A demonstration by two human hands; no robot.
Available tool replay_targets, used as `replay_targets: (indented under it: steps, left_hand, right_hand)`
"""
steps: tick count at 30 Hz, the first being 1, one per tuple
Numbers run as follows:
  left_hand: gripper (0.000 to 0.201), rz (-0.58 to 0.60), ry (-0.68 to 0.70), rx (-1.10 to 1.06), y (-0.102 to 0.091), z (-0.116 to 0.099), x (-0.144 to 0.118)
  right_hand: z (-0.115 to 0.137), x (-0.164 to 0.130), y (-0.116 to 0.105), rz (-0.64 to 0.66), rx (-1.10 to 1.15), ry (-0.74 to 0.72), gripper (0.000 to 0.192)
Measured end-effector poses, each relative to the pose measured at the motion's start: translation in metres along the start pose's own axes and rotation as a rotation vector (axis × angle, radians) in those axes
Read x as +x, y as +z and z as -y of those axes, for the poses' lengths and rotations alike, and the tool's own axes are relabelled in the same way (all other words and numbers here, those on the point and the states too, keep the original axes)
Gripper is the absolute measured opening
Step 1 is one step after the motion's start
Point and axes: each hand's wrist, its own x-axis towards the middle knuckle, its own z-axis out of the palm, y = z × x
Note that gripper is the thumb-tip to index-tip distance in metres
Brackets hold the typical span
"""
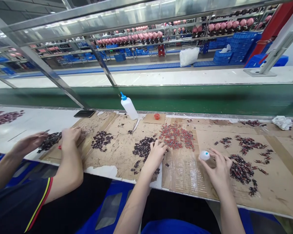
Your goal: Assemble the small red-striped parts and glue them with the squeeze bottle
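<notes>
Left hand (156, 152) resting knuckles-up on the cardboard-covered desk (278, 191), fingers curled down into the near edge of a heap of small dark brown parts (143, 147), just beside a spread of small red pieces (177, 135); whether anything is pinched between the fingertips cannot be told. Right hand (218, 169) raised a little off the cardboard, thumb and forefinger grasping a small round white plastic cap-like piece (204, 155), remaining fingers fanned loosely toward a scatter of mixed dark and red parts (241, 167) lying just to the right. White piece held between the red spread and that scatter, near the front half of the desk.

Farther back, a white squeeze bottle with a blue nozzle (129, 106) leaning tilted near the desk's rear edge, with a small red cap (157, 116) on a cardboard scrap close to it. A crumpled white cloth (282, 122) at the far right. A green conveyor belt (210, 99) running behind the desk.

At left, a co-worker's two hands (69, 135) busy at another dark pile (50, 140), one forearm crossing the cardboard, a dark sleeve with red and yellow piping (42, 198) below. A black phone-like slab (84, 113) lying flat behind them.
</notes>
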Motion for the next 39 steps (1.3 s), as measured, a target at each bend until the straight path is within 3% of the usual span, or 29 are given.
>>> replay_targets:
  steps: [4, 8, 11, 16, 23, 30, 39]
  left_hand:
    - [0.020, 0.003, 0.016, -0.100, 0.002, -0.022, -0.005]
    - [0.016, 0.041, 0.116, -0.231, 0.013, -0.053, -0.017]
    - [0.015, 0.060, 0.071, -0.278, 0.024, -0.066, -0.023]
    - [0.019, 0.020, -0.010, -0.311, 0.031, -0.064, -0.029]
    - [0.021, -0.049, -0.083, -0.390, 0.035, -0.065, -0.034]
    - [0.018, -0.066, -0.167, -0.448, 0.038, -0.066, -0.033]
    - [0.016, -0.073, -0.165, -0.446, 0.036, -0.068, -0.034]
  right_hand:
    - [0.011, -0.001, -0.001, 0.046, 0.313, 0.193, 0.039]
    - [0.022, -0.007, -0.005, 0.017, 0.723, 0.446, 0.045]
    - [0.026, -0.011, -0.007, -0.073, 0.835, 0.550, 0.044]
    - [0.029, -0.015, -0.005, -0.230, 0.954, 0.658, 0.044]
    - [0.034, -0.026, 0.004, -0.243, 0.600, 0.509, 0.039]
    - [0.035, -0.034, 0.005, -0.145, 0.258, 0.315, 0.042]
    - [0.041, -0.029, 0.002, -0.118, 0.189, 0.276, 0.045]
